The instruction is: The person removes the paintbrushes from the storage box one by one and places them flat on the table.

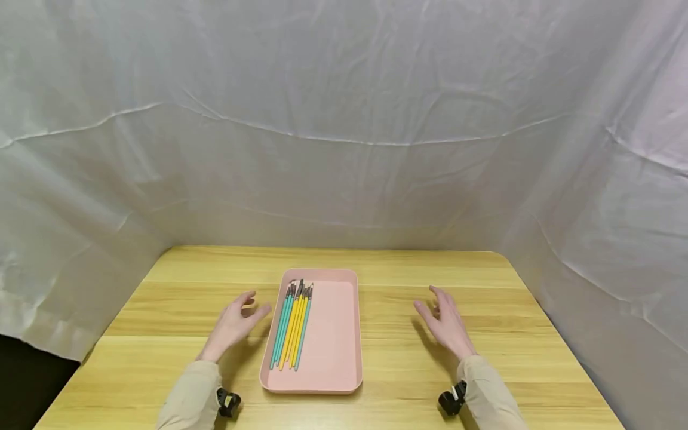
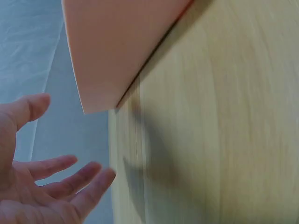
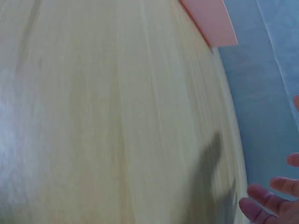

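Flanking pink tray (image 1: 334,334) w/ brushes (image 1: 291,325), L hand (image 1: 235,322) & R hand (image 1: 447,322) loose-fingered, sheeting (image 1: 333,185) behind table (image 1: 403,370).

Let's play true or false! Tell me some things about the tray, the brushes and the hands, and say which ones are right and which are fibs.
1. The pink tray sits on the wooden table. True.
2. The paintbrushes are lying in the tray. True.
3. They are all red. False: their handles are yellow and blue-green.
4. The left hand is nearer the tray than the right hand. True.
5. The right hand is holding a brush. False: it holds nothing.
6. The brushes lie along the tray's right side. False: they lie along its left side.
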Demonstrator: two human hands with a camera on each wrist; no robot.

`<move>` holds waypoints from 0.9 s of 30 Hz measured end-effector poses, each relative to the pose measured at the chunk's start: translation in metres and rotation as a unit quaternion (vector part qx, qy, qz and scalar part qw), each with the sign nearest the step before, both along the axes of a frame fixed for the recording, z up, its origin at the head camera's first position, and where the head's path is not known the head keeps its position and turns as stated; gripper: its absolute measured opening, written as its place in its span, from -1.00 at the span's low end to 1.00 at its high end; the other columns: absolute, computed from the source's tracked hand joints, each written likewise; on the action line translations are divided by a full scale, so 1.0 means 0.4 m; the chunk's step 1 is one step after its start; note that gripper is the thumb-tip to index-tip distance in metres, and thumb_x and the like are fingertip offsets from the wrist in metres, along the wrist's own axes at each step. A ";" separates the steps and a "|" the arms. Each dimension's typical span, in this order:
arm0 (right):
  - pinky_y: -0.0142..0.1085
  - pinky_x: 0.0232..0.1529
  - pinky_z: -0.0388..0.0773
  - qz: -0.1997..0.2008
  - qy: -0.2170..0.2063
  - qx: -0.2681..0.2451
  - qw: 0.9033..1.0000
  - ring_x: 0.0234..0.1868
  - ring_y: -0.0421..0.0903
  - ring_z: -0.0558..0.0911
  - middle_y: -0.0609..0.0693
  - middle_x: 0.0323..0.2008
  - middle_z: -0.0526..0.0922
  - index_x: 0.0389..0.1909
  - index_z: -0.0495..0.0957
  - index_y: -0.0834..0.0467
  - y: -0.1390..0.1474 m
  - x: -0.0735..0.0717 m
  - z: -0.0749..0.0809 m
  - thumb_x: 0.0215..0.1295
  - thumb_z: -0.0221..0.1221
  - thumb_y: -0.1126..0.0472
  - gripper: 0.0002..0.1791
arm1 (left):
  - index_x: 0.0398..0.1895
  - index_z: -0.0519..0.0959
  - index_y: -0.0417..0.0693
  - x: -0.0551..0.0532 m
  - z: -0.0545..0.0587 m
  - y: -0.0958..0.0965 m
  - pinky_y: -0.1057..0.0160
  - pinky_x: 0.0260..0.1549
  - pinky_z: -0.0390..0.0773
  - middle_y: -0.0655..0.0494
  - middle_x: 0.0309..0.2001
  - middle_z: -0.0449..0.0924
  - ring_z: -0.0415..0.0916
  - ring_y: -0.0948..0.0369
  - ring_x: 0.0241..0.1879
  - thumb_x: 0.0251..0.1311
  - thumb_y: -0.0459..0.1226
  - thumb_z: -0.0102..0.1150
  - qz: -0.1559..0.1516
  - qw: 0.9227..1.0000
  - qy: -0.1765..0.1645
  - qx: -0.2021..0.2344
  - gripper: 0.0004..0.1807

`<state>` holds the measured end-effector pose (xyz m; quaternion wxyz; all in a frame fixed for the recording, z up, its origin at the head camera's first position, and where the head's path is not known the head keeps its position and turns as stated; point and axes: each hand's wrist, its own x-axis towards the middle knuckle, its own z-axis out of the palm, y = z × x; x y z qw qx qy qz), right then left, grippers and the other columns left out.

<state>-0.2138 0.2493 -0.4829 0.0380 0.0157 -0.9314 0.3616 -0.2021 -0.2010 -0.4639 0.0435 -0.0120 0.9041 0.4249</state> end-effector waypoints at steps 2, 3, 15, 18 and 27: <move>0.22 0.24 0.48 0.000 -0.009 -0.012 1.000 0.22 0.28 0.49 0.36 0.44 0.25 0.54 0.07 0.22 -0.003 -0.001 0.003 0.52 -0.04 -0.21 -0.20 | 0.43 0.24 -0.42 -0.001 -0.003 0.004 -0.13 0.19 0.60 -0.46 0.27 0.44 0.51 -0.30 0.21 0.38 -0.06 0.17 -0.004 1.000 0.006 0.021 -0.24; 0.19 0.22 0.50 -0.001 -0.013 -0.017 1.000 0.20 0.26 0.51 0.36 0.42 0.28 0.53 0.09 0.23 -0.005 -0.001 0.004 0.52 -0.03 -0.20 -0.20 | 0.39 0.28 -0.45 -0.002 -0.005 0.005 -0.09 0.12 0.65 -0.45 0.21 0.49 0.57 -0.28 0.14 0.36 -0.10 0.19 -0.006 0.999 0.008 0.031 -0.27; -0.25 -0.30 0.74 0.000 -0.107 -0.231 0.967 -0.33 -0.09 0.62 0.33 0.06 0.50 0.48 0.13 0.33 -0.032 0.000 0.015 0.49 0.11 0.01 -0.26 | 0.14 0.43 -0.61 0.001 -0.006 0.029 0.13 -0.26 0.79 -0.38 -0.11 0.62 0.69 0.14 -0.32 0.26 -0.38 0.21 -0.019 0.984 -0.054 0.168 -0.52; -0.21 -0.29 0.76 -0.002 -0.120 -0.255 0.959 -0.34 -0.08 0.63 0.30 -0.01 0.53 0.46 0.16 0.33 -0.042 0.002 0.013 0.49 0.12 0.03 -0.29 | 0.10 0.46 -0.61 0.002 -0.007 0.035 0.12 -0.29 0.79 -0.35 -0.14 0.65 0.68 0.15 -0.34 0.26 -0.40 0.20 -0.022 0.983 -0.064 0.172 -0.56; -0.20 -0.30 0.77 0.023 -0.137 -0.278 0.950 -0.36 -0.06 0.68 0.36 -0.07 0.58 0.42 0.17 0.40 -0.069 0.002 0.013 0.49 0.10 0.12 -0.35 | 0.03 0.51 -0.59 -0.004 -0.011 0.036 0.16 -0.31 0.79 -0.28 -0.21 0.66 0.67 0.17 -0.37 0.20 -0.45 0.23 -0.027 0.984 -0.070 0.159 -0.61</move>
